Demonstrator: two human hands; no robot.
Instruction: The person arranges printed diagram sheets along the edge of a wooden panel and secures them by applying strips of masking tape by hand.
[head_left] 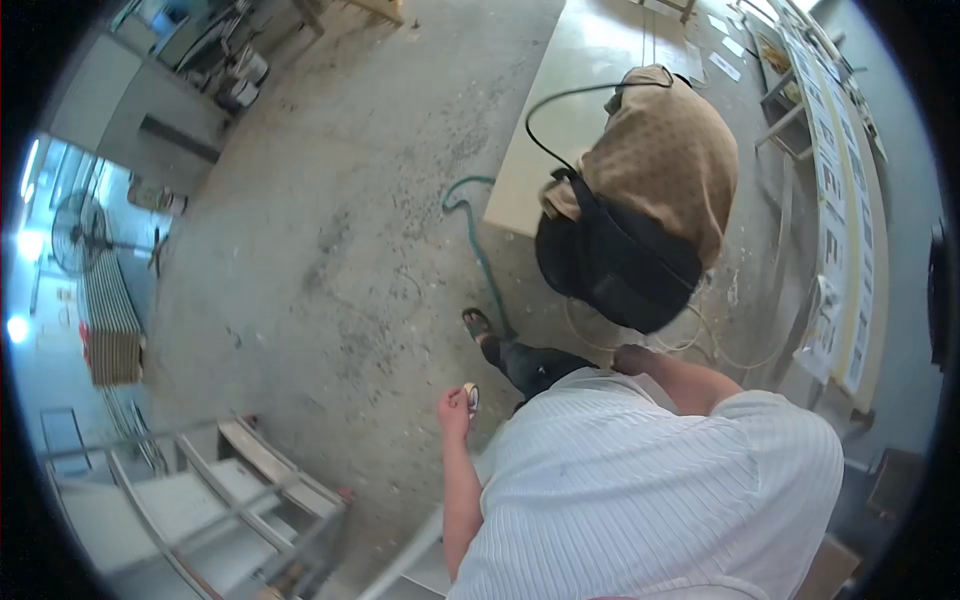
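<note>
My left hand (455,408) is closed on a small roll of tape (472,398), held out to the left of my white ribbed shirt. My right hand (632,359) is in front of my waist on the right, in shadow, and its fingers do not show clearly. Just beyond it is a large black fabric form (625,260) with a brown patterned garment (665,150) above it. This looks like a person bent over, though no head can be made out. A black cable (560,93) arcs over to its left.
A long pale board (515,185) runs beyond the brown garment. A green hose (480,250) lies on the concrete floor near my foot. At lower left stands a metal frame rack (215,500), and a fan (85,235) is farther left. A long bench (835,240) with printed sheets runs along the right.
</note>
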